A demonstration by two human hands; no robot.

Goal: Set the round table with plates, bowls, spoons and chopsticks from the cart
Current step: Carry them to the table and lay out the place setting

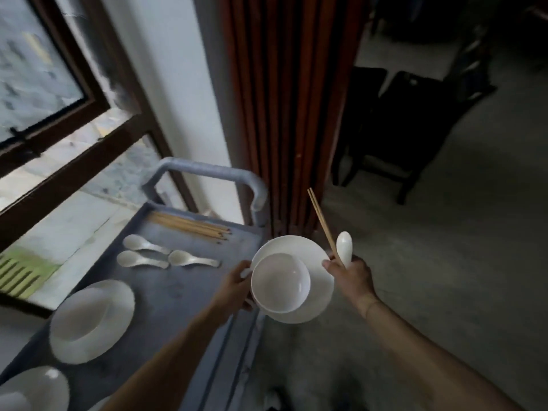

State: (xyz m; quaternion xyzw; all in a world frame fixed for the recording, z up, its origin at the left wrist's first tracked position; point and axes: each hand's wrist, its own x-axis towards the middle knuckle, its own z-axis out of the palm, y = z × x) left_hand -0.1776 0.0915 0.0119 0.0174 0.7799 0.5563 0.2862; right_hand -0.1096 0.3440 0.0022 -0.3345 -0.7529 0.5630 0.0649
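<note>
White glazed ceramic plate (318, 287) with a round white bowl (280, 282) stacked in it hangs in the air just off the cart's right edge, between the two hands. Both pieces look stiff, smooth and breakable, and the bowl could slide on the glaze, so the rim is the place to grip, keeping the stack level. The left hand (234, 287) grips the plate's left rim, fingers curled under it; the bowl's rim seems to touch the thumb, though blur makes that uncertain. The right hand (350, 275) sits at the plate's right edge, fingers curled around a white ceramic spoon (344, 247) and a pair of thin wooden chopsticks (321, 222), both pointing up. On the grey cart (178, 292) to the left lie three more spoons (169, 256), a bundle of chopsticks (189, 228) and further plates (92, 320).
</note>
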